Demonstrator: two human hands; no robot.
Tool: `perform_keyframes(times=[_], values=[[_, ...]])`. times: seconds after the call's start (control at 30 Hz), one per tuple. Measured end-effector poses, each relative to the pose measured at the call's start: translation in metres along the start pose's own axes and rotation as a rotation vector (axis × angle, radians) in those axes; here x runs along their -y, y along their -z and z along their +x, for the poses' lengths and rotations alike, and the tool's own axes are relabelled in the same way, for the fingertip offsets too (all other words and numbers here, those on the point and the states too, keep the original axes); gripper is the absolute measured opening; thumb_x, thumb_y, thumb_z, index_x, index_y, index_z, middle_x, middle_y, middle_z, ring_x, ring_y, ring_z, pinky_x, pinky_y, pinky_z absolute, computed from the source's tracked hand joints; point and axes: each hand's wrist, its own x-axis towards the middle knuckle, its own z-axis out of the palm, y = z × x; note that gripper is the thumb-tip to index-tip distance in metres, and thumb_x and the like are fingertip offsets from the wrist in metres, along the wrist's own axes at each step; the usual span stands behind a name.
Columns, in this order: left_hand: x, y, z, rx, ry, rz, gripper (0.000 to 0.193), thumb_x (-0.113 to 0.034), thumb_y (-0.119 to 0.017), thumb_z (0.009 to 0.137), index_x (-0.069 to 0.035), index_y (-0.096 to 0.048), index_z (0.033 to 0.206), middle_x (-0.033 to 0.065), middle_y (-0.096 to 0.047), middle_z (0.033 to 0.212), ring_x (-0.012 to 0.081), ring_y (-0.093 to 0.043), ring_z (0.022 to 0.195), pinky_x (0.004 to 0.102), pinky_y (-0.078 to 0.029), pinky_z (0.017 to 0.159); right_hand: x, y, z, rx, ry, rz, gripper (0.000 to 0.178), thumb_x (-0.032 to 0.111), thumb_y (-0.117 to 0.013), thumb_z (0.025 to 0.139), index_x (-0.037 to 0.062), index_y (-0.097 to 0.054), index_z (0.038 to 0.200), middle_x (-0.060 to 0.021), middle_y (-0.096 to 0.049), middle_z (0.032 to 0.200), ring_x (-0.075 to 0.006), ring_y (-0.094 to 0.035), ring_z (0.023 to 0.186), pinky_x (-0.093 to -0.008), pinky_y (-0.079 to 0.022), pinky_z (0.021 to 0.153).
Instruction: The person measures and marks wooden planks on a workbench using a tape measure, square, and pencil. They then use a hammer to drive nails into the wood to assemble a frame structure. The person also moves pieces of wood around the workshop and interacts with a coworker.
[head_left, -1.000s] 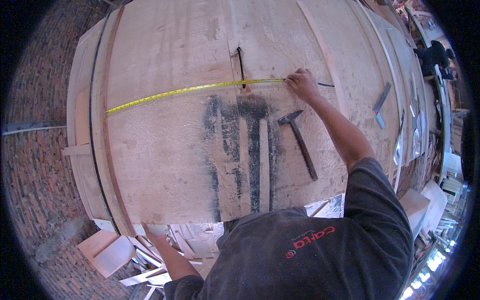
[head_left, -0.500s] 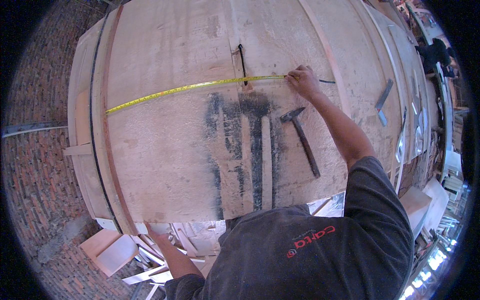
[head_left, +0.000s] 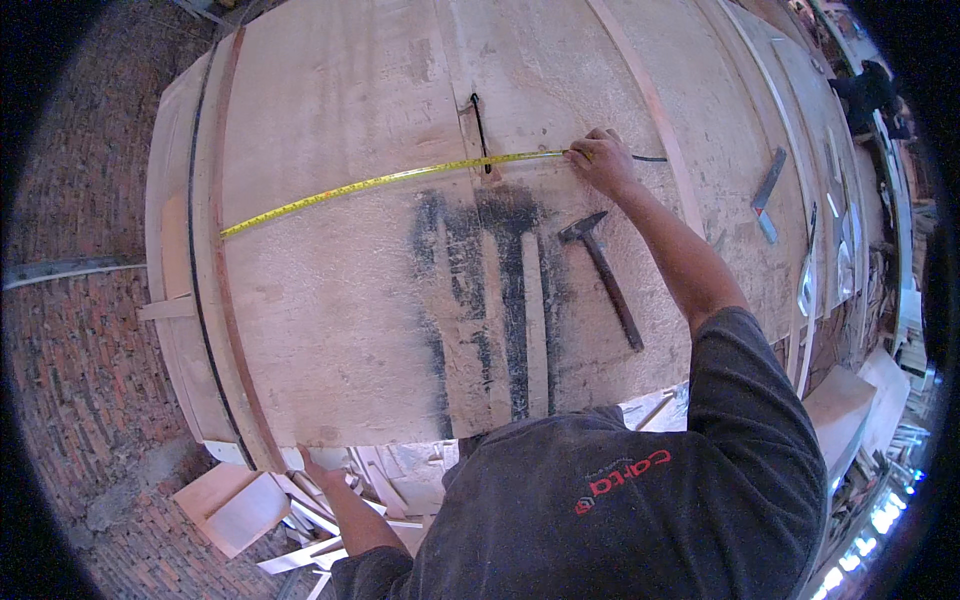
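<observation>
My right hand (head_left: 602,163) is closed at the right end of a yellow tape measure (head_left: 390,182), above the middle of a big wooden board (head_left: 330,320). The tape stretches left across the board to a reddish-brown strip (head_left: 227,200). A thin dark piece sticks out right of that hand; its kind is unclear. Down at the board's front left edge is my left hand (head_left: 314,470), near the lower end of the strip, its fingers mostly hidden. A hammer (head_left: 605,275) lies on the board below my right hand. A black rod-like piece (head_left: 479,130) lies by a slot, under the tape.
Dark stains (head_left: 515,300) mark the board's middle. Toward the right lie a try square (head_left: 768,195) and a long light strip (head_left: 640,80). Wood offcuts (head_left: 380,480) are piled below the front edge. A brick surface (head_left: 80,380) spans the left side. Another person (head_left: 868,95) is at the far right.
The view has shifted slightly. Both hands, the tape measure and the hammer keep nearly the same places on the board.
</observation>
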Motion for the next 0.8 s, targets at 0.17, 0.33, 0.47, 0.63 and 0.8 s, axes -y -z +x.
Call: perform_keyframes(times=[0.17, 0.33, 0.47, 0.63, 0.8], values=[[-0.002, 0.020, 0.020, 0.098, 0.017, -0.065, 0.055, -0.050, -0.057, 0.096, -0.013, -0.056, 0.137, 0.0083, -0.063, 0.129, 0.0320, -0.060, 0.116, 0.0512, -0.052, 0.095, 0.007, 0.005, -0.005, -0.015, -0.026, 0.066, 0.026, 0.037, -0.071, 0.088, 0.0130, -0.078, 0.095, -0.0131, -0.067, 0.096, -0.0330, -0.061, 0.100, -0.0449, -0.050, 0.089], [0.003, -0.004, 0.013, 0.344, 0.013, -0.113, 0.056, -0.052, -0.052, 0.097, -0.015, -0.055, 0.139, 0.0097, -0.060, 0.134, 0.0320, -0.060, 0.118, 0.0508, -0.054, 0.094, 0.014, 0.038, -0.050, 0.131, -0.125, 0.233, 0.027, 0.036, -0.072, 0.089, 0.0105, -0.077, 0.096, -0.0161, -0.068, 0.093, -0.0357, -0.064, 0.093, -0.0457, -0.051, 0.083], [0.004, -0.016, -0.003, 0.292, -0.054, -0.044, 0.061, -0.053, -0.052, 0.097, -0.013, -0.051, 0.143, 0.0106, -0.057, 0.138, 0.0324, -0.057, 0.123, 0.0503, -0.052, 0.098, 0.012, 0.075, -0.127, 0.178, -0.228, 0.325, 0.028, 0.034, -0.073, 0.090, 0.0078, -0.077, 0.099, -0.0172, -0.069, 0.093, -0.0336, -0.066, 0.089, -0.0441, -0.052, 0.079], [0.013, 0.005, 0.006, 0.145, -0.085, 0.010, 0.067, -0.057, -0.055, 0.095, -0.010, -0.050, 0.142, 0.0152, -0.054, 0.140, 0.0350, -0.051, 0.130, 0.0511, -0.044, 0.107, -0.011, 0.093, -0.227, 0.009, -0.426, 0.384, 0.031, 0.034, -0.074, 0.089, 0.0051, -0.076, 0.100, -0.0147, -0.071, 0.088, -0.0257, -0.066, 0.083, -0.0395, -0.051, 0.073], [0.025, 0.026, -0.008, 0.084, -0.106, 0.012, 0.069, -0.058, -0.057, 0.093, -0.009, -0.050, 0.141, 0.0171, -0.053, 0.141, 0.0366, -0.048, 0.132, 0.0510, -0.040, 0.109, -0.079, 0.098, -0.291, -0.023, -0.669, 0.354, 0.044, 0.043, -0.075, 0.086, 0.0084, -0.073, 0.114, -0.0168, -0.074, 0.098, -0.0310, -0.071, 0.090, -0.0431, -0.054, 0.081]])
